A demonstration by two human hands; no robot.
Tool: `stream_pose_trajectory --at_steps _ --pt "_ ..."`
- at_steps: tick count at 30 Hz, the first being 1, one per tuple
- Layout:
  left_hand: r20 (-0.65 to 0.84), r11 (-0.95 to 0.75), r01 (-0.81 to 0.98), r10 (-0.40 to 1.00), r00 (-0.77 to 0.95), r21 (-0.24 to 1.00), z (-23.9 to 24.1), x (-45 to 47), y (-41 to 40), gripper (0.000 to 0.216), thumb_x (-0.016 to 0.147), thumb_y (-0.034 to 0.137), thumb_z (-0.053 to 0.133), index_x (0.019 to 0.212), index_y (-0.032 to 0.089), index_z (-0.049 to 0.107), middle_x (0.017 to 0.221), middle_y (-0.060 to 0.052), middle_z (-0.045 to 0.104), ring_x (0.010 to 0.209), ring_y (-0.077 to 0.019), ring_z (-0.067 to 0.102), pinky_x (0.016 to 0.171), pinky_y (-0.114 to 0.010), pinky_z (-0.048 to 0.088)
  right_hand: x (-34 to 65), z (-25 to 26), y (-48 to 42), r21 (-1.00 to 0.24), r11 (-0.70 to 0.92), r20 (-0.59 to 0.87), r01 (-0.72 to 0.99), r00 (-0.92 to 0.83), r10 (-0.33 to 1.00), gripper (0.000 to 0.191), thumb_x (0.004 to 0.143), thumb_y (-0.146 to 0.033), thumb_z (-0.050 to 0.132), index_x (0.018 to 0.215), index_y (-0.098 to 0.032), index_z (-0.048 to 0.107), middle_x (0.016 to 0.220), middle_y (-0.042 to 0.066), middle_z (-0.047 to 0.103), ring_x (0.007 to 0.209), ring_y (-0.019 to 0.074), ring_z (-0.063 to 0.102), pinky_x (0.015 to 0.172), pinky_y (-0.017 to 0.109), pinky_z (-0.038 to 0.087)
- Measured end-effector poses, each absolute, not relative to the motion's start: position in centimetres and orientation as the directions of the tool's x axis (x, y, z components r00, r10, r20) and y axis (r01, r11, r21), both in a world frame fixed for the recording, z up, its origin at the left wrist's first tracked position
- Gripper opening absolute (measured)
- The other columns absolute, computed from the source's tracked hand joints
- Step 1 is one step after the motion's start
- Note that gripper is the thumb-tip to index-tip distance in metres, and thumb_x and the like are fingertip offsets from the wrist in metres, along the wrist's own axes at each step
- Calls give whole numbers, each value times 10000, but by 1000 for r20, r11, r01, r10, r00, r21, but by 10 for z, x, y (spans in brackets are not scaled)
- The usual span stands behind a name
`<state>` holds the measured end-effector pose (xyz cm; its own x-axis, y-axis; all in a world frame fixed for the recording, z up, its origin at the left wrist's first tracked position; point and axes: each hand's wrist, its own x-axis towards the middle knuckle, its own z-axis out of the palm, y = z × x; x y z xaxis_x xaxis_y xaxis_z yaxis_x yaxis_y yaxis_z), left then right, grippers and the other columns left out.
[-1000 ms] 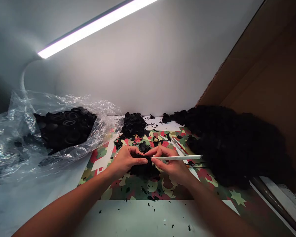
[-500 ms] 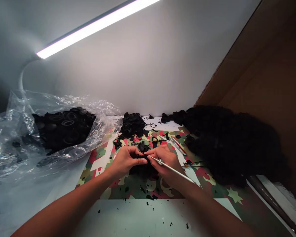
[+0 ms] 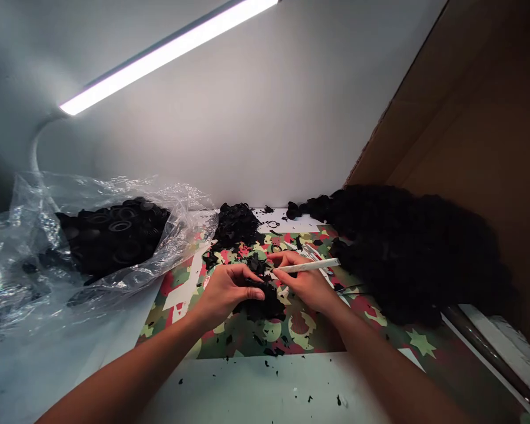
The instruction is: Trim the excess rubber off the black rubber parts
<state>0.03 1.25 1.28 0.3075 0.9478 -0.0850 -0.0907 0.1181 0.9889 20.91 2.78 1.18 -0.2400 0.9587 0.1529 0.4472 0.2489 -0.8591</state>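
Note:
My left hand (image 3: 229, 291) is closed, pinching a small black rubbery part (image 3: 253, 284) between thumb and fingers; its exact shape is hard to make out. A slim white pen-shaped tool (image 3: 309, 267) is gripped in my right hand (image 3: 302, 282), its back end sticking out to the right and its tip close to the fingertips. The two hands are a short gap apart. Under and in front of them lies a heap of black pieces (image 3: 267, 303) on a camouflage-patterned sheet (image 3: 221, 344).
On the left, an open clear plastic bag (image 3: 176, 247) holds black round parts (image 3: 119, 229). A pile of black scraps (image 3: 236, 224) sits at the back, with a large black heap (image 3: 415, 259) on the right by a cardboard panel (image 3: 450, 129). Overhead shines a lamp (image 3: 172, 56).
My right hand has drawn away from the left, and the white tool has swung from slanting down along the wrist to nearly level. My left hand still pinches the black part.

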Motion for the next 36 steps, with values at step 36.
stream_pose_trajectory --at_steps 36 --pt "58 -117 237 969 241 964 7 -3 14 288 655 401 849 659 155 700 574 15 628 537 -108 497 495 -211 339 200 23 5 -620 626 434 472 -458 775 153 959 -242 516 968 -253 668 893 39 753 876 224 682 857 381 484"
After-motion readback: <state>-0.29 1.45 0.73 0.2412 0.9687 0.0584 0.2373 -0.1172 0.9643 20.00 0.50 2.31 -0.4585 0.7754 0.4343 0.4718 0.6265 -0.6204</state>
